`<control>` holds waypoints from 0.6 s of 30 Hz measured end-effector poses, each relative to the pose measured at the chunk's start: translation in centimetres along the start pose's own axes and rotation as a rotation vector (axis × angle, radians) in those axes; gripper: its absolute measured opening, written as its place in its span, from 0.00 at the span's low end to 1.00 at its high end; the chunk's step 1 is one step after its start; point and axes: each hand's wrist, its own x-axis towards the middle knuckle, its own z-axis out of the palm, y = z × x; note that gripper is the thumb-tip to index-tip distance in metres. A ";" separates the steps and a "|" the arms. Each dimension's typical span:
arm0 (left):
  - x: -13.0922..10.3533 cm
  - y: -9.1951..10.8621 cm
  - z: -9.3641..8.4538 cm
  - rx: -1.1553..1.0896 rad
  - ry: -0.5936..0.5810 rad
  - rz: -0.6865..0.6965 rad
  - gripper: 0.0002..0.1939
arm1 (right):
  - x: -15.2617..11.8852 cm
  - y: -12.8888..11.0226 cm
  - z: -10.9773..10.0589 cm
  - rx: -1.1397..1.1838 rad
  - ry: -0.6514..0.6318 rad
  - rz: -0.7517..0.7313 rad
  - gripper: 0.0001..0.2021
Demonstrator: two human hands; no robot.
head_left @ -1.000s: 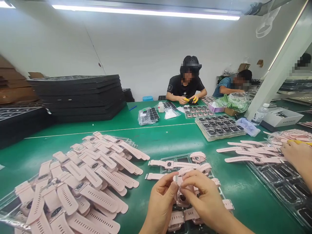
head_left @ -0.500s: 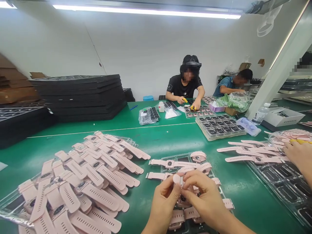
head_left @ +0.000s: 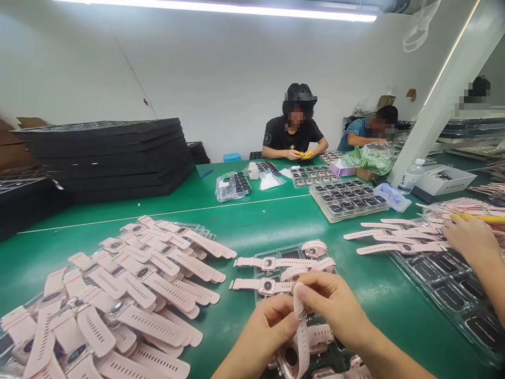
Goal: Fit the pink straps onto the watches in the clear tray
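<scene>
I see a wide green worktop (head_left: 276,221) that fills most of the view. On its far left side stands a tall stack of black trays (head_left: 118,152). In front of it, at my near left, lies a big heap of pink watches (head_left: 118,295), spread flat with the straps open and overlapping each other.

Across the worktop sits a person in a black shirt (head_left: 294,134), with both hands close together, and beside that person another one in a blue shirt (head_left: 369,131). Between them and me there is a clear tray with dark watch bodies (head_left: 347,197). At the right edge a co-worker's hand (head_left: 471,239) rests on a row of pink watches (head_left: 398,242) that lie over a long clear tray (head_left: 445,284).

Just in front of me is a small clear tray (head_left: 290,252) with several pink watches in it, two flat and some curled.

My left hand (head_left: 262,337) and my right hand (head_left: 335,308) are close together over the near end of this tray. Between them I hold one pink watch (head_left: 298,342). Its strap goes upward and the round body hangs low, near the bottom edge of the view. The right fingers (head_left: 311,292) are closed around the top end of the strap, thumb against forefinger. The left fingers (head_left: 284,321) are curled and the thumb presses the strap from the left side, a little lower.
</scene>
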 end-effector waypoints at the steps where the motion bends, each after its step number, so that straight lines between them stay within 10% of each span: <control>1: 0.0 0.0 0.0 0.029 -0.016 -0.029 0.25 | 0.0 0.0 0.1 0.056 0.024 0.018 0.15; 18: -0.2 0.5 0.9 0.130 -0.009 -0.128 0.28 | 0.3 0.1 -0.8 0.081 0.197 -0.031 0.16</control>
